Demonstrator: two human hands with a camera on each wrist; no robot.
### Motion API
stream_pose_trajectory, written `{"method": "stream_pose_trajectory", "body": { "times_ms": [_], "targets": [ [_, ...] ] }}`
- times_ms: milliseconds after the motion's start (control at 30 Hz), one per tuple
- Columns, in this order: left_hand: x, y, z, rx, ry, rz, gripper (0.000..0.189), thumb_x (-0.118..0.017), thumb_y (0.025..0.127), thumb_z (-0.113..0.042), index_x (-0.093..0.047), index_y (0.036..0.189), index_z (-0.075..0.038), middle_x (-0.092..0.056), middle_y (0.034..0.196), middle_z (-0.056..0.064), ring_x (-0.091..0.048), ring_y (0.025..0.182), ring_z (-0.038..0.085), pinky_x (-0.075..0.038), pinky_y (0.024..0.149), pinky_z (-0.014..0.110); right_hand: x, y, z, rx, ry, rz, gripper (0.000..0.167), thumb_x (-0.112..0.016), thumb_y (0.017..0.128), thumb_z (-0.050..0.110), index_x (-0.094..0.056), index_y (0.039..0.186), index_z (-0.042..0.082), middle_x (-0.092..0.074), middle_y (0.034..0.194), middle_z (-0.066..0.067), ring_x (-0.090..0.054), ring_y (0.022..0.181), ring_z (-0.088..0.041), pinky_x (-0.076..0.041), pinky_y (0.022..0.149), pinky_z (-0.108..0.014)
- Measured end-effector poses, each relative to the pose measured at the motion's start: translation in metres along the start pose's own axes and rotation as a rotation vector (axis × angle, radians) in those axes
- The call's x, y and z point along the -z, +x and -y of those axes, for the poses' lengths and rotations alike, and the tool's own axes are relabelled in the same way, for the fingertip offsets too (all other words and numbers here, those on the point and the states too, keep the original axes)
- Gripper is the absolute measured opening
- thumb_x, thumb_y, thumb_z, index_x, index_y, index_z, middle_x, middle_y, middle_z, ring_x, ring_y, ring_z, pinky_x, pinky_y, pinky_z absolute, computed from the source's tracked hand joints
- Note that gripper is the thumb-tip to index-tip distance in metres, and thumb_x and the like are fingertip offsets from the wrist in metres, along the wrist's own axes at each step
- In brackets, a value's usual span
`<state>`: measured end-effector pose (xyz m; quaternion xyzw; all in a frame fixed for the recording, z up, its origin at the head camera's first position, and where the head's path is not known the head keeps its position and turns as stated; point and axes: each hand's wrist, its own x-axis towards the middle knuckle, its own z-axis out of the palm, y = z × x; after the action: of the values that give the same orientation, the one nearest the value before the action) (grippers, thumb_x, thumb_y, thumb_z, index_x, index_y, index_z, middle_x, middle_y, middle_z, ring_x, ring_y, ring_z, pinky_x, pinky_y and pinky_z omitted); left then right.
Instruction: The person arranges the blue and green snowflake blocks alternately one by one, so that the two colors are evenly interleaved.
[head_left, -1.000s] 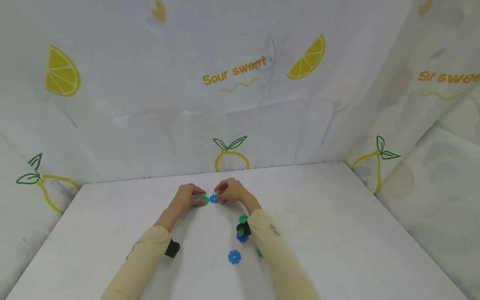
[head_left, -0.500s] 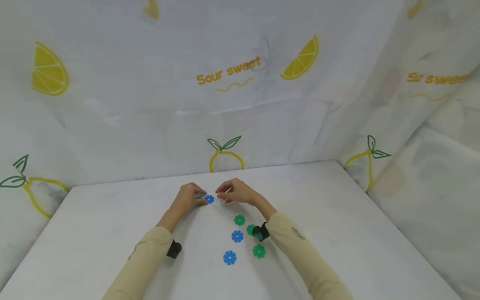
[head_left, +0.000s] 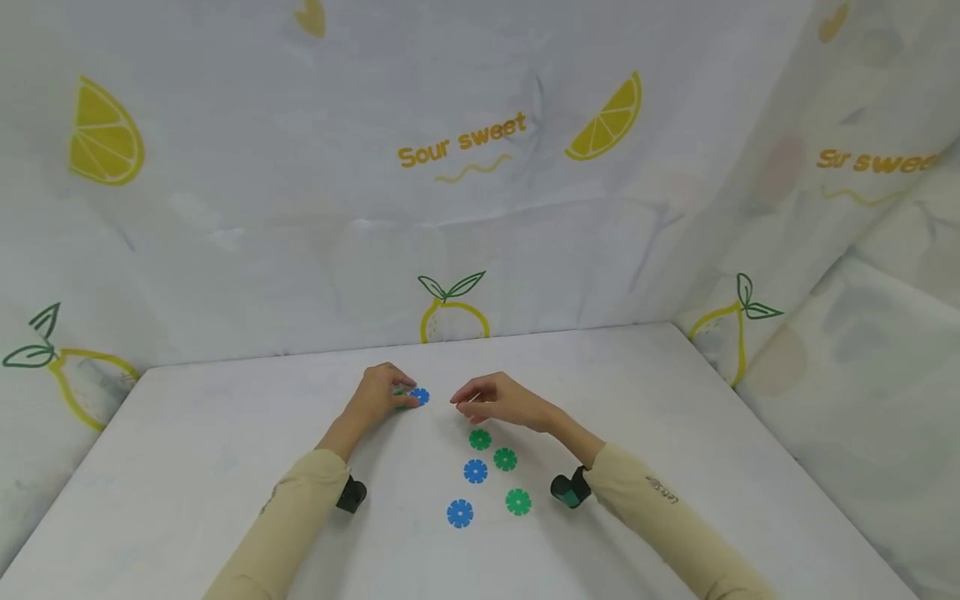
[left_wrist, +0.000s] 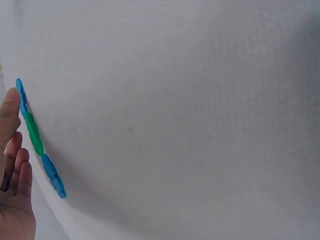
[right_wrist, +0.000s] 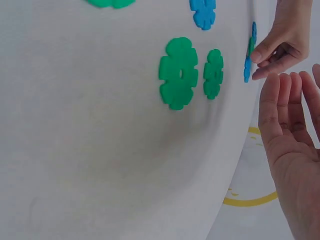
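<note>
My left hand pinches a short row of linked snowflake discs near the back of the table. In the left wrist view the row shows a blue disc at each end and a green disc between them. Past the left fingertips sticks out the right-hand blue disc; the hand hides most of the others in the head view. To the right, my right hand hovers with relaxed fingers and nothing in it. It is apart from the row, above and beyond a loose green disc.
Loose discs lie flat in front of the hands: two more green discs, one nearer and one farther, and two blue discs, one nearer and one farther. A printed cloth hangs behind the white table.
My right hand has let go of the blue disc at the row's end and drawn back rightward, uncovering the loose green discs. The left hand stays at the row.
</note>
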<state>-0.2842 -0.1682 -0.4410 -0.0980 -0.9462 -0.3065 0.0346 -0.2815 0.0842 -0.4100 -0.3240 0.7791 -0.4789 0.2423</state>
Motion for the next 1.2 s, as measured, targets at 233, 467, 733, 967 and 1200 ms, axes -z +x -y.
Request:
{"method": "stream_pose_trajectory", "body": {
  "times_ms": [233,467,733,967,1200],
  "targets": [
    [-0.002,0.0,-0.001,0.005,-0.017,0.005,0.027,-0.081,0.075,-0.014,-0.074,0.097,0.001,-0.064,0.098,0.012,-0.059,0.098,0.03,-0.05,0.087,0.042,0.002,-0.029,-0.007,0.008,0.052,0.007,0.033,-0.058,0.097,0.015,-0.059,0.122,-0.006,-0.061,0.119,-0.023,-0.062,0.099,-0.036,-0.054,0.086,-0.031],
    [-0.001,0.0,-0.001,0.015,-0.012,0.012,0.024,-0.08,0.076,-0.014,-0.074,0.095,0.0,-0.064,0.1,0.013,-0.058,0.098,0.03,-0.049,0.088,0.042,0.0,-0.058,-0.013,0.008,0.053,-0.02,0.03,-0.06,0.095,0.016,-0.062,0.119,-0.004,-0.063,0.116,-0.021,-0.061,0.1,-0.036,-0.053,0.086,-0.026],
    [-0.001,0.0,-0.004,0.004,-0.02,0.022,0.022,-0.081,0.076,-0.011,-0.074,0.093,0.001,-0.065,0.097,0.013,-0.058,0.096,0.029,-0.05,0.086,0.041,-0.005,-0.091,-0.021,-0.009,0.074,0.001,0.028,-0.06,0.096,0.015,-0.063,0.117,-0.003,-0.064,0.116,-0.019,-0.061,0.098,-0.026,-0.052,0.085,-0.023],
    [-0.001,-0.001,-0.004,0.025,-0.009,0.047,0.021,-0.079,0.077,-0.012,-0.074,0.093,0.001,-0.064,0.099,0.013,-0.059,0.098,0.03,-0.049,0.088,0.043,-0.009,-0.11,-0.02,-0.008,0.077,-0.034,0.026,-0.061,0.094,0.009,-0.063,0.116,-0.005,-0.065,0.113,-0.02,-0.061,0.099,-0.02,-0.05,0.085,-0.019],
    [-0.004,0.001,-0.003,0.028,0.003,0.06,0.021,-0.078,0.079,-0.013,-0.074,0.095,0.0,-0.064,0.101,0.012,-0.058,0.1,0.029,-0.049,0.089,0.042,-0.018,-0.121,-0.017,0.003,0.122,-0.026,0.027,-0.064,0.092,0.008,-0.062,0.115,-0.006,-0.063,0.113,-0.023,-0.06,0.101,-0.016,-0.051,0.087,-0.022]
  ]
}}
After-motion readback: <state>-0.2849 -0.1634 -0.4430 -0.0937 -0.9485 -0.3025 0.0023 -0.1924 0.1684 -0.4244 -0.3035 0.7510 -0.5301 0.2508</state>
